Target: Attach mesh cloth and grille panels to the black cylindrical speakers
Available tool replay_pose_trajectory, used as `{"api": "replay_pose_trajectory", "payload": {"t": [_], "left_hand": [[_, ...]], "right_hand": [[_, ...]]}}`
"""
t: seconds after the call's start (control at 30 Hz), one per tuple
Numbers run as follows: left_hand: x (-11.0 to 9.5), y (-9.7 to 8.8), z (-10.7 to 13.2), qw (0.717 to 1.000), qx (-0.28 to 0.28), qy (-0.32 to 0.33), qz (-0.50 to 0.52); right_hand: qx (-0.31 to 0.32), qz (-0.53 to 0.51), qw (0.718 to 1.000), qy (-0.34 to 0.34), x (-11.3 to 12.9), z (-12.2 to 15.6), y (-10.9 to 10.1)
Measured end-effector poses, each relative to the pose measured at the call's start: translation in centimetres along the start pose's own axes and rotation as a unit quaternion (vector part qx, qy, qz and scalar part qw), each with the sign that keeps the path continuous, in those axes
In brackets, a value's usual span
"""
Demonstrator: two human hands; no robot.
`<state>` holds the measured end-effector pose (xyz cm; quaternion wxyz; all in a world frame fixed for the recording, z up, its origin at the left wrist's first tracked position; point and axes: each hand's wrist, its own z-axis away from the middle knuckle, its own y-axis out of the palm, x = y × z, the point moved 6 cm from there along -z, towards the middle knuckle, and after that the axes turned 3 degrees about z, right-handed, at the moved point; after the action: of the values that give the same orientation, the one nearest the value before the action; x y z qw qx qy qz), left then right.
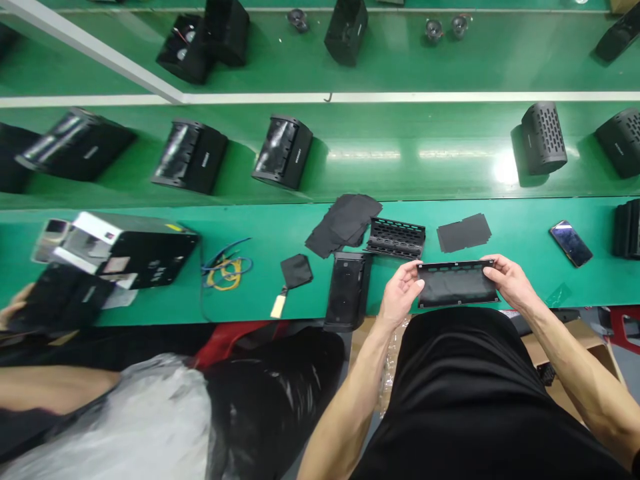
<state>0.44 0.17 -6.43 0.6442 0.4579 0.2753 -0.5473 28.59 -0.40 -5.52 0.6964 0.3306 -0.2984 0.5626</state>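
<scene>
Between my two hands is a black speaker grille panel [457,285], its inner side facing up and lined with a dark sheet. My left hand [401,292] grips its left end, thumb on top. At the right end, my right hand [509,281] pinches the upper corner. Just beyond lies another slotted black grille [397,238] on the green bench. A black speaker housing [346,287] lies left of my left hand, reaching over the bench edge. Thin black sheets [464,233] are behind the held panel, and a larger pile of black sheets [345,223] is farther left.
A phone [571,243] lies to the right. Leftward are a tagged black pouch [296,271], coiled cables [227,270] and a white-and-black machine [150,250]. A co-worker's hand [17,307] holds a black box at far left. Speakers [284,152] stand on the green conveyor behind.
</scene>
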Motion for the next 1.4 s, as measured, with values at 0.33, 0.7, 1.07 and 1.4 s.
{"api": "replay_pose_trajectory", "payload": {"t": [0.33,0.7,1.07,1.4], "left_hand": [[-2.6,0.5,1.3,0.999,0.016,0.038,-0.017],[-4.0,1.0,1.4,0.998,0.021,0.052,-0.004],[-4.4,1.4,0.6,0.998,0.024,0.057,-0.018],[-3.8,1.5,-0.2,0.998,0.028,0.056,-0.008]], "right_hand": [[-0.009,0.013,0.999,-0.037,1.7,1.2,0.2],[-0.003,0.050,0.996,-0.077,2.7,1.3,-0.3],[-0.022,0.063,0.993,-0.093,3.5,0.6,-0.3],[0.019,-0.009,1.000,0.002,3.5,0.4,0.3]]}}
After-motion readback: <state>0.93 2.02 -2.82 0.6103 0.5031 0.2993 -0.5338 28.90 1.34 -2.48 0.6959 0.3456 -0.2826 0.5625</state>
